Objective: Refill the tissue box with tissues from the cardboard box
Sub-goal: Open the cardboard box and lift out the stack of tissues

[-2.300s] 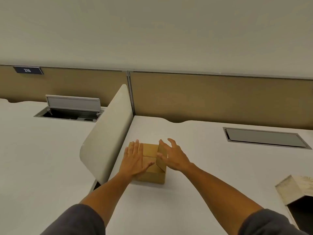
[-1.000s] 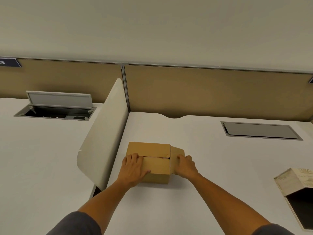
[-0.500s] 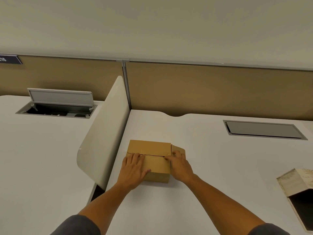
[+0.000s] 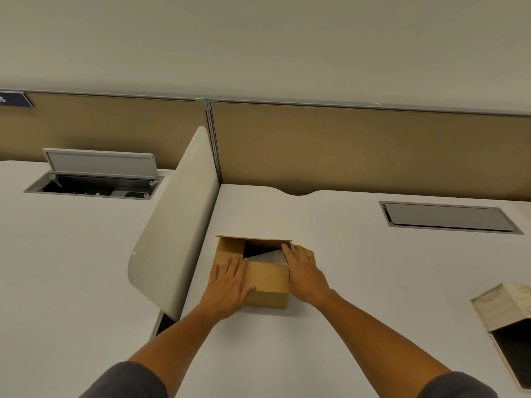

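Observation:
A small brown cardboard box (image 4: 267, 280) sits on the white desk beside the divider. Its far flap is raised, and white tissues (image 4: 268, 257) show in the dark gap. My left hand (image 4: 230, 285) lies flat on the box's near left flap, fingers together. My right hand (image 4: 306, 275) rests against the box's right side, with the index finger at the edge of the opening and the right flap under the palm. The cream tissue box (image 4: 510, 326) lies at the far right, its dark open side facing me, partly cut off by the frame.
A curved white divider panel (image 4: 175, 245) stands just left of the cardboard box. A closed grey cable hatch (image 4: 448, 216) is set in the desk at the back right; an open hatch (image 4: 94, 179) is on the left desk. Tan partition wall (image 4: 344, 150) behind.
The box's top was closed half a second ago; now the far flap is lifted and the tissues show. My right hand has shifted to the opening's right edge. My left hand stayed in place.

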`<state>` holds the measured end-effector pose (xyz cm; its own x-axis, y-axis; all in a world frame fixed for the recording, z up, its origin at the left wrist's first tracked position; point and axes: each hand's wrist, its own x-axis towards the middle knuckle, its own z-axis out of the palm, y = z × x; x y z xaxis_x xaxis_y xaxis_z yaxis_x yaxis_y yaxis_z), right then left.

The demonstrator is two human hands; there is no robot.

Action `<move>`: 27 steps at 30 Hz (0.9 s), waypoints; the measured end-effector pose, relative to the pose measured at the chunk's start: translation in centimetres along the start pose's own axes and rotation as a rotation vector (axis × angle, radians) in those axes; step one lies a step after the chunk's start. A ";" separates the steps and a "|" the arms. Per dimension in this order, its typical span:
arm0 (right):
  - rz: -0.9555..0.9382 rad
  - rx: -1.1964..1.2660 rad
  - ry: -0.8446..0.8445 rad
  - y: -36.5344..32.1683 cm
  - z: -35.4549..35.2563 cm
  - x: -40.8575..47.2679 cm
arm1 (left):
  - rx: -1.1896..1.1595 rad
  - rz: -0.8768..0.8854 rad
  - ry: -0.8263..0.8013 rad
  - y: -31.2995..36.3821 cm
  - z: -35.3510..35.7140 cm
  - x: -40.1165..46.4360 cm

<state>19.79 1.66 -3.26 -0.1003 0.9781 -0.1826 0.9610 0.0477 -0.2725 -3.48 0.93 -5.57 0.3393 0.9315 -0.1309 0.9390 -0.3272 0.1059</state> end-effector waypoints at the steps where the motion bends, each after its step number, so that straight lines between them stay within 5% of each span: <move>1: 0.011 0.010 -0.006 -0.1 -0.3 0.3 | -0.005 0.008 -0.008 -0.1 -0.3 0.2; 11: 0.018 0.145 -0.111 -0.5 -3.3 4.4 | -0.020 0.037 0.031 0.5 -3.0 1.5; 21: 0.025 0.181 -0.157 -0.6 -3.8 5.9 | 0.103 0.379 0.438 0.5 -5.4 -0.8; 24: 0.030 0.207 -0.134 -0.7 -3.6 5.7 | 0.102 0.426 0.379 0.3 -5.0 -2.4; 27: 0.040 0.238 -0.118 -0.7 -3.4 5.6 | -0.061 0.272 0.197 0.5 -4.6 -3.4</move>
<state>19.46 7.76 -0.93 -0.1063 0.9470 -0.3032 0.8784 -0.0535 -0.4749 -4.41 -1.68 -0.51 0.5538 0.8264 0.1020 0.8088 -0.5630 0.1699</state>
